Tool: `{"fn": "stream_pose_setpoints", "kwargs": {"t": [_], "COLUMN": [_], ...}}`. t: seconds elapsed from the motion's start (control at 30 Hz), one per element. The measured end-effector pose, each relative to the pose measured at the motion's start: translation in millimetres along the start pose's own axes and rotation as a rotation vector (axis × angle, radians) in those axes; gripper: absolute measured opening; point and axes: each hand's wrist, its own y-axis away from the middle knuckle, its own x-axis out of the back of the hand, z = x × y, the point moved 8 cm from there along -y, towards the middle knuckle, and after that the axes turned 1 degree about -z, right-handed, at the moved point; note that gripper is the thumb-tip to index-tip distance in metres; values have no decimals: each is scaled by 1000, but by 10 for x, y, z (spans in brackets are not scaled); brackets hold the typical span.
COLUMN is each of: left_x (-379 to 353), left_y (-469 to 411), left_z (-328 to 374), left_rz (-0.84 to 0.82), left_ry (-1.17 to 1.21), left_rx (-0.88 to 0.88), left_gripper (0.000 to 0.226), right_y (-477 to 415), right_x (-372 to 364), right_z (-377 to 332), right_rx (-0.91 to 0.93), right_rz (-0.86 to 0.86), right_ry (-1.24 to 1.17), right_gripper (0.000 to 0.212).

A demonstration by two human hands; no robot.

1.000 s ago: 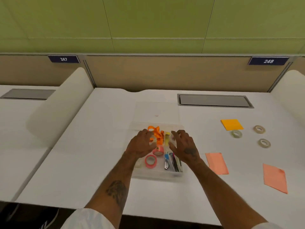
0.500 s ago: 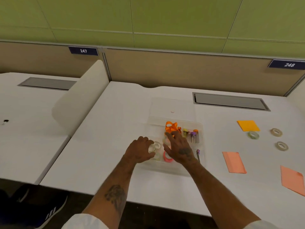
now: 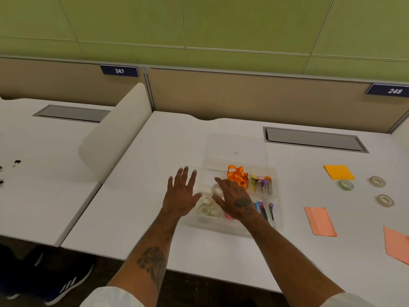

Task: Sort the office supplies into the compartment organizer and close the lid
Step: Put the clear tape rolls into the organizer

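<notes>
A clear compartment organizer (image 3: 277, 209) lies on the white desk, its clear lid (image 3: 238, 145) open flat behind it. Inside are an orange ribbon (image 3: 236, 176), small coloured tubes (image 3: 262, 185), pens and clips (image 3: 266, 211), a pink tape roll (image 3: 229, 216) and clear tape rolls (image 3: 208, 207). My left hand (image 3: 181, 196) is spread flat at the organizer's left edge, holding nothing. My right hand (image 3: 234, 200) hovers over the middle compartments, fingers apart, its fingertips at a clear tape roll (image 3: 217, 189).
Right of the organizer lie an orange sticky pad (image 3: 338, 172), a green tape roll (image 3: 346, 185), two beige tape rolls (image 3: 377, 181), (image 3: 385, 200) and two salmon paper pads (image 3: 319, 221), (image 3: 397, 244). Binder clips (image 3: 16, 163) sit on the neighbouring desk beyond a white divider (image 3: 115, 138).
My view swung left. My left hand moved off the compartments to the organizer's left edge and spread open. My right hand shifted left over the tape rolls.
</notes>
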Motion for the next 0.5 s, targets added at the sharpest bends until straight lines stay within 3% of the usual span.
{"fn": "stream_pose_setpoints", "kwargs": {"t": [0.5], "left_x": [25], "left_y": [-299], "left_z": [430], "left_rz": [46], "left_ry": [27], "left_rx": [-78], "left_gripper": [79], "right_y": [286], "right_x": [184], "right_z": [713], "right_rx": [-281], "right_rz": [20], "right_ry": [46], "right_gripper": [77]}}
